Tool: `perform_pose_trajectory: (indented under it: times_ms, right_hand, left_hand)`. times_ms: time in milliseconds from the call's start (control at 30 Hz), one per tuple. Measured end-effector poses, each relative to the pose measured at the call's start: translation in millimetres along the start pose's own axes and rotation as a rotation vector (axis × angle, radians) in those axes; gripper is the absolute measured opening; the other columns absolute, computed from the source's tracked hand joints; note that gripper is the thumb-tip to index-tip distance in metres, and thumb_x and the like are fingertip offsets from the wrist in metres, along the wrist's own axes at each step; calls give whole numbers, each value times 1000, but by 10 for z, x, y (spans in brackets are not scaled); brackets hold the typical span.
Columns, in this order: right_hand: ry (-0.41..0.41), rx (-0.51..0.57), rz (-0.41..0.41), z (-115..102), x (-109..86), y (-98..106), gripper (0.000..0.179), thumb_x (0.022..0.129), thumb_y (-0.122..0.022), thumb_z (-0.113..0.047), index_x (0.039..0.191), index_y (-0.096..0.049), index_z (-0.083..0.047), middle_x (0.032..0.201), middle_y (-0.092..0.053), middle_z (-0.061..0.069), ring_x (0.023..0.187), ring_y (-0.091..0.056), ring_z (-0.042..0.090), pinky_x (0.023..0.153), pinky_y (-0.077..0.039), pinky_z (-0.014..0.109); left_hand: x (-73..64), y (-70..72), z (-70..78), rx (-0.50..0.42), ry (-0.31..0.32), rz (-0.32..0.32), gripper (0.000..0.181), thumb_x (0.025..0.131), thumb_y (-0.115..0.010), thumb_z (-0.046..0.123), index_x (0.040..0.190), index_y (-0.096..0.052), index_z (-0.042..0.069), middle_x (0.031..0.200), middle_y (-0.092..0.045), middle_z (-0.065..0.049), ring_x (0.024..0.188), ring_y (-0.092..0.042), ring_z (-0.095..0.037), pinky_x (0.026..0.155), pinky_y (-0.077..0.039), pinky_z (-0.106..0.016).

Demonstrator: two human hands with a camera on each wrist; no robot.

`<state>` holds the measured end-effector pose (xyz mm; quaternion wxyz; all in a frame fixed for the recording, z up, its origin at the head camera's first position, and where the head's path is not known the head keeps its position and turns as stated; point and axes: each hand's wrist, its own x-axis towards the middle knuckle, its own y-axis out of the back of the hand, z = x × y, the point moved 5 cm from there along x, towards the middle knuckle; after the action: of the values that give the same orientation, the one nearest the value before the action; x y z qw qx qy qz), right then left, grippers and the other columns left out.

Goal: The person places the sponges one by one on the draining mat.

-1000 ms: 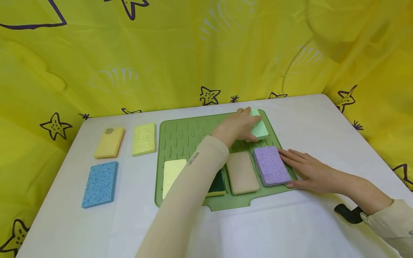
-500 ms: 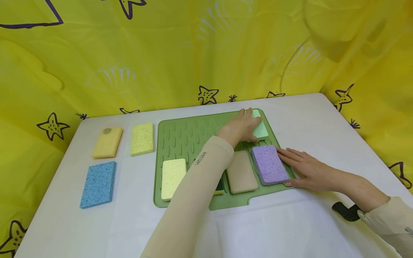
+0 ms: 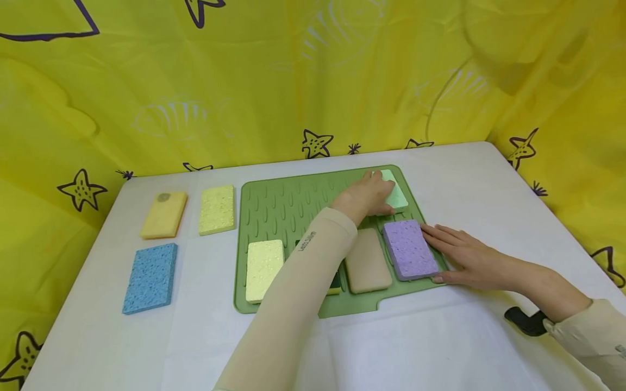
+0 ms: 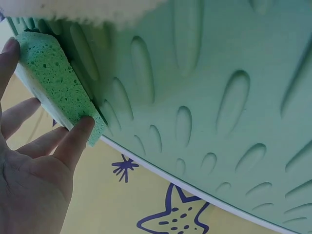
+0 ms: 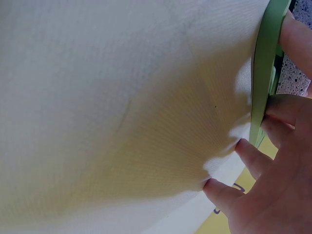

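Note:
In the head view, my left hand (image 3: 367, 194) holds a mint-green sponge (image 3: 397, 195) at the far right corner of a green ridged mat (image 3: 266, 203). The left wrist view shows thumb and fingers on the edges of this green sponge (image 4: 56, 73), which lies along the mat's border. My right hand (image 3: 467, 258) rests at the mat's right edge, touching a purple sponge (image 3: 411, 250); its fingers are extended. In the right wrist view, fingertips meet the white cloth and the mat's rim (image 5: 265, 63). Left of the purple sponge lies a beige sponge (image 3: 368, 263).
A pale yellow sponge (image 3: 264, 269) lies at the mat's near left; my left forearm partly covers a dark green and yellow scouring sponge (image 3: 335, 287). Off the mat, at left, are a yellow sponge (image 3: 217, 210), an orange-yellow sponge (image 3: 164, 216) and a blue sponge (image 3: 150, 278). A yellow curtain (image 3: 264, 81) stands behind.
The mint-green sponge has shifted slightly nearer with my left hand. My left forearm has moved a little right, showing more of the pale yellow sponge. My right hand stays in place.

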<state>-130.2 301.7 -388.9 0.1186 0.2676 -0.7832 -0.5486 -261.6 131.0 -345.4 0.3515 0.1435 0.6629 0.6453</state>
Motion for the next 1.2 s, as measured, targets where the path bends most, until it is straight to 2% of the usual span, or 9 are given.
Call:
perform_pose_trajectory:
  times_ms: [133,267,433,567,733,867,1000,1200]
  right_hand:
    - [9,3,10,-3,-2,-2,85,88,-72,-41,154,-33,-4,166,-21,4,144,-26,48,106,-28,72]
    - [6,8,11,-2,-3,-5,85,88,-72,-41,154,-33,-4,166,-21,4,145,-25,48,107,-27,72]
    - [13,-1,22,4,-9,-12,85,88,-72,-40,154,-34,-4,166,-22,5,145,-25,47,107,-28,72]
    - [29,-13,39,12,-16,-17,85,88,-73,-39,154,-34,-3,166,-21,4,146,-26,45,106,-29,73]
    - [43,-31,51,17,-11,-24,85,88,-73,-39,155,-32,-5,166,-20,2,148,-24,41,111,-27,68]
    - [50,-34,53,9,-5,-31,85,88,-73,-39,155,-32,-5,166,-20,3,148,-24,41,111,-27,68]
    - [45,-29,47,4,-1,-30,85,88,-72,-39,154,-33,-4,166,-21,4,149,-24,41,109,-28,71]
    - [28,-23,37,14,-3,-27,85,88,-72,-39,154,-32,-2,166,-21,7,148,-23,43,110,-26,71]
  left_hand:
    - [-7,12,-7,-10,4,-7,63,98,-56,48,150,-39,17,160,-29,-17,151,-23,-36,123,-29,-41]
    - [-36,80,-44,-2,-1,1,71,97,-56,49,154,-32,16,162,-26,-16,151,-23,-35,123,-29,-40]
    - [-117,199,-126,18,-14,21,71,97,-57,49,155,-31,17,162,-25,-14,149,-26,-33,120,-34,-41]
    - [-210,270,-194,17,-10,2,73,97,-56,50,158,-26,22,164,-23,-9,151,-24,-30,119,-35,-44]
    - [-368,350,-318,-45,-8,-8,77,97,-57,50,159,-19,25,166,-18,-6,153,-18,-28,121,-30,-47]
    - [-518,402,-446,-101,-18,19,78,97,-58,48,160,-18,24,166,-16,-7,154,-17,-28,123,-27,-46]
    - [-694,434,-592,-136,-15,42,78,98,-58,46,160,-16,24,167,-15,-7,153,-18,-28,122,-29,-46]
    - [-967,448,-810,-139,-14,97,79,97,-60,44,160,-18,23,166,-17,-9,153,-19,-29,120,-31,-49]
